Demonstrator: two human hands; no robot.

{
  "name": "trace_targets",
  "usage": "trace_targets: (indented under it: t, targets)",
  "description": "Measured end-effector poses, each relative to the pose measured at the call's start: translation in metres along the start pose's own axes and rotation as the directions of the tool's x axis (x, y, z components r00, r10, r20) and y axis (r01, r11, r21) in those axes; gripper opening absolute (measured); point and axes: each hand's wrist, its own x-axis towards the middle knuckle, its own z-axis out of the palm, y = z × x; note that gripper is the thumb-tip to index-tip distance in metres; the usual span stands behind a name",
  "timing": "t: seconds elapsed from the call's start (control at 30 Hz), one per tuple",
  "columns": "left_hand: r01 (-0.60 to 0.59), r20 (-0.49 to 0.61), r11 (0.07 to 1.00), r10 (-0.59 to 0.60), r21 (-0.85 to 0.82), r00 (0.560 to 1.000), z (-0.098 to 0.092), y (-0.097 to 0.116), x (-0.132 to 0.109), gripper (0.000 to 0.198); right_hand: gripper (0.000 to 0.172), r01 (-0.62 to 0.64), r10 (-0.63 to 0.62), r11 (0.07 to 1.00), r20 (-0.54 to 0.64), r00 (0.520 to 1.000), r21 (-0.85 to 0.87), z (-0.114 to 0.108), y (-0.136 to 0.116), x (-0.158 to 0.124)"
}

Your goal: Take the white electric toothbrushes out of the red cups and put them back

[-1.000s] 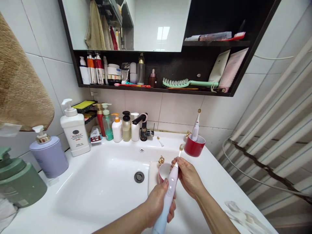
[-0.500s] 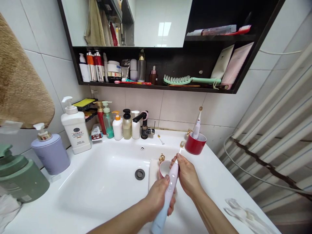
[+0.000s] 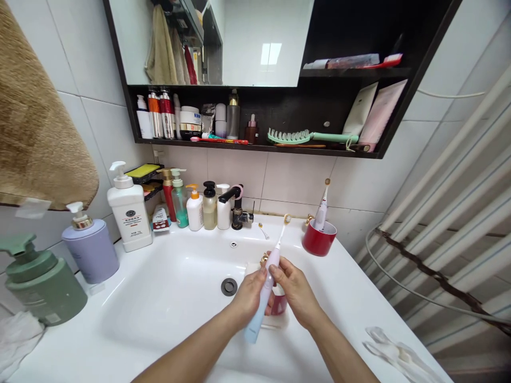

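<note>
An electric toothbrush (image 3: 264, 298), pink shading to light blue at its base, is tilted over the basin with its brush head pointing up and away. My left hand (image 3: 249, 291) is closed round the middle of its handle. The fingers of my right hand (image 3: 294, 287) grip the upper part of the same handle, thumb on the front. Behind the hands, a red cup (image 3: 279, 304) stands on a pale mat in the white sink (image 3: 167, 298), partly hidden by them. A small brush head (image 3: 264, 232) lies on the rim behind the basin.
A second red cup (image 3: 319, 243) holding another electric toothbrush (image 3: 321, 210) stands at the back right. Pump bottles line the back and left, beside the black faucet (image 3: 237, 210). Clear plastic wrapping (image 3: 395, 351) lies on the right counter. A dark mirror cabinet (image 3: 287, 154) hangs above.
My right hand has slid from the brush neck down onto the handle. The toothbrush has shifted up and left in view, and more of the red cup behind it shows.
</note>
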Motion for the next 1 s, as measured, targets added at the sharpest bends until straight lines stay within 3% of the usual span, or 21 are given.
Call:
trace_targets:
  t: [0.07,0.13,0.23,0.3,0.37,0.43,0.53,0.63,0.73,1.0]
  targets:
    - [-0.049,-0.026,0.996,0.051,0.074,0.998,-0.002,0.002,0.003,0.048,0.029,0.031,-0.033,0.999,-0.067,0.997,-0.025,-0.005,-0.004,0.006]
    - [-0.162,-0.078,0.965,0.181,0.204,0.98,-0.004,0.002,0.005,0.038,0.034,0.104,-0.11,0.994,-0.217,0.97,-0.042,-0.013,-0.009,0.017]
    - [-0.291,-0.15,0.823,0.407,0.488,0.901,-0.007,-0.001,0.008,0.027,0.039,0.224,-0.259,0.965,-0.379,0.888,-0.135,-0.026,-0.013,0.036]
    - [-0.292,-0.126,0.697,0.482,0.655,0.867,-0.008,-0.005,0.01,0.03,0.037,0.229,-0.308,0.941,-0.352,0.884,-0.248,-0.032,-0.009,0.047]
    - [-0.281,-0.009,0.553,0.463,0.785,0.886,-0.006,-0.011,0.011,0.03,0.033,0.195,-0.307,0.908,-0.272,0.912,-0.371,-0.035,0.001,0.054]
    - [-0.275,0.135,0.385,0.352,0.881,0.926,-0.003,-0.017,0.011,0.024,0.029,0.167,-0.288,0.864,-0.195,0.937,-0.476,-0.037,0.013,0.056]
    - [-0.262,0.214,0.217,0.223,0.94,0.951,-0.001,-0.022,0.015,0.017,0.025,0.15,-0.264,0.807,-0.122,0.957,-0.572,-0.04,0.029,0.057]
    - [-0.269,0.224,0.191,0.231,0.944,0.947,-0.002,-0.017,0.027,0.018,0.025,0.154,-0.26,0.775,-0.087,0.962,-0.613,-0.046,0.031,0.06]
    - [-0.307,0.256,0.172,0.267,0.936,0.929,-0.001,-0.001,0.049,0.018,0.027,0.156,-0.297,0.735,-0.106,0.949,-0.66,-0.057,0.017,0.073]
    - [-0.357,0.272,0.156,0.398,0.921,0.876,0.016,0.036,0.129,0.017,0.02,0.058,-0.403,0.582,-0.226,0.887,-0.811,-0.086,-0.028,0.14]
